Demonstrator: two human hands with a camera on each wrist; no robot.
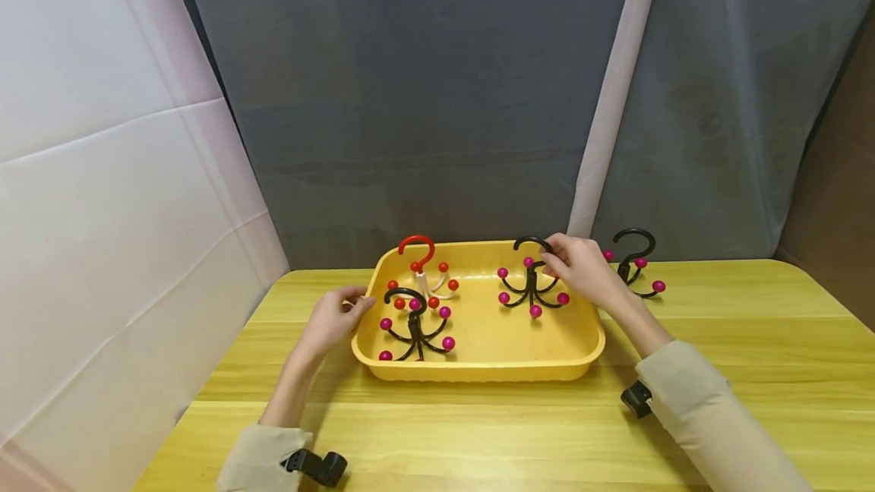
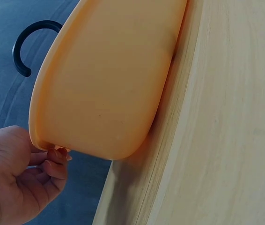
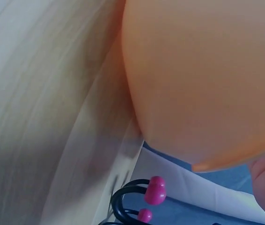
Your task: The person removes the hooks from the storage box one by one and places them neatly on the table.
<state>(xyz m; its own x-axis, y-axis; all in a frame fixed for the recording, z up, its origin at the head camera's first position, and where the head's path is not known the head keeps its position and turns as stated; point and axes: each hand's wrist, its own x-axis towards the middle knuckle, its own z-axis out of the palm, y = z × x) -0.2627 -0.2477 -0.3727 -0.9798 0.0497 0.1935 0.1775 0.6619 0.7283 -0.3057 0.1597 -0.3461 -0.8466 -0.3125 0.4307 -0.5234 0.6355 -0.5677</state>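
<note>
One left hand (image 1: 335, 317) pinches the left rim of a shallow yellow tray (image 1: 472, 372) between thumb and curled fingers, probably to keep it from sliding. The right hand (image 1: 584, 268) reaches over the tray's right end, thumb and fingers pinched on the hook of a black hanger (image 1: 531, 291), whose curved arms end in pink balls; the hook is the handiest grip, perhaps, as it stands clear of those arms. That hanger is within the tray's right half; whether it touches the bottom is hard to tell. In the left half, two more stand upright on their spread arms: a second black hanger (image 1: 415, 329) in front, and close behind it a red-hooked hanger (image 1: 421, 279) with white arms and red balls. Outside, just beyond the right end, a third black hanger (image 1: 636, 260) is partly hidden by the right hand. The tray rests on a wood-grain counter (image 1: 465, 439).
</note>
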